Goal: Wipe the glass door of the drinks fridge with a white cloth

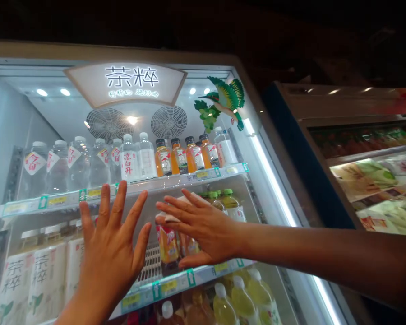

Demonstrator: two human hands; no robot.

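Fingers spread wide, my left hand (113, 239) is raised in front of the lit drinks fridge (196, 180), palm towards its glass front. It holds nothing that I can see. My right hand (206, 225) reaches across from the right, fingers stretched out and flat. Under it lies a thin white sheet (171, 218), cloth or paper, pressed between the hand and the glass; most of it is hidden. Whether the left palm touches the glass, I cannot tell. Behind the right hand stand bottles of amber drink (168, 246).
Clear bottles (79, 164) and dark-capped orange bottles (192, 155) line the upper shelf. White-labelled bottles (11, 280) stand lower left, yellowish ones (243, 298) lower right. A bird decoration (223, 101) is at the upper right. Another chilled shelf unit (375, 176) stands to the right.
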